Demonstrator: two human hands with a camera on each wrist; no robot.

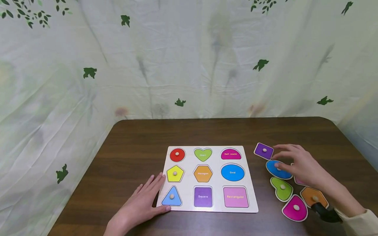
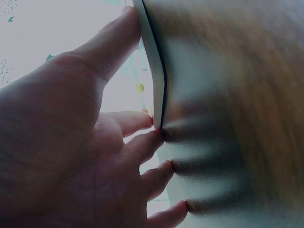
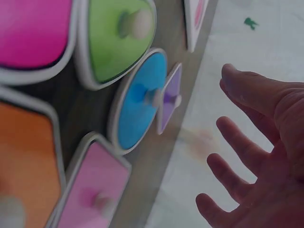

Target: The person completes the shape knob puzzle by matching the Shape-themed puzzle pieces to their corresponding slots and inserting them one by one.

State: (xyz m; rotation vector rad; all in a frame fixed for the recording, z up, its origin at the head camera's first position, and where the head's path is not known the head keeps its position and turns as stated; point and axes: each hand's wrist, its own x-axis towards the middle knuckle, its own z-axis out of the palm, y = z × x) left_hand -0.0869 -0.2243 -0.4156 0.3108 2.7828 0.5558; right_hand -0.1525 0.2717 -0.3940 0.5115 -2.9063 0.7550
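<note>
A white shape board [image 1: 188,196] lies on the table. My left hand [image 1: 141,200] rests at its left edge, thumb at the near corner and the other fingertips along the side; in the left wrist view the fingertips touch the board's edge and the tabletop. A red circle [image 1: 177,155], a yellow pentagon [image 1: 175,173] and a blue triangle [image 1: 171,198] sit in its left column. My right hand [image 1: 304,165] hovers over the loose knobbed pieces, fingers spread and holding nothing. Nearest it are a purple square [image 1: 261,150] and a blue oval [image 1: 275,172].
Also loose at the right are a green heart [image 1: 282,190], a magenta half round [image 1: 295,208], an orange hexagon [image 1: 311,196] and a pink rectangle [image 3: 88,194], mostly hidden under my right hand in the head view. A printed curtain [image 1: 189,65] hangs behind the table [image 1: 141,137].
</note>
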